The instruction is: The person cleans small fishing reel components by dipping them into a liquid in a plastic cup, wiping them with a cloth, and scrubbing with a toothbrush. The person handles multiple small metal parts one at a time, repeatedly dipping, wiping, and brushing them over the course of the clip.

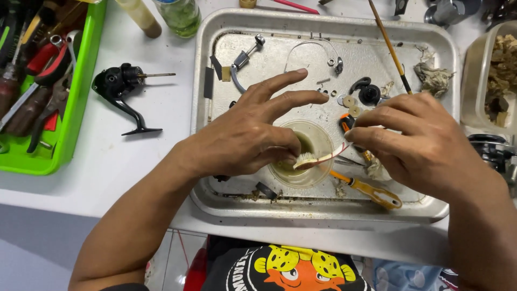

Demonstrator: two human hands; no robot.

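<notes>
My left hand (253,129) hovers over a small clear cup (318,153) of yellowish liquid in a metal tray (323,207). Its thumb and lower fingers pinch something small at the cup's rim, too hidden to tell what; the index and middle fingers stretch out. My right hand (425,143) grips a toothbrush (318,159) with a pale handle. The bristle head rests over the cup, right at my left fingertips. A screwdriver (369,191) with an orange-yellow handle lies in the tray under my right hand.
Small reel parts lie in the tray: a wire bail (315,51), a handle arm (245,56), washers (350,102), a black knob (369,94). A black reel body (121,86) lies left of the tray. A green tool tray (75,102) is far left, a clear container (495,70) right.
</notes>
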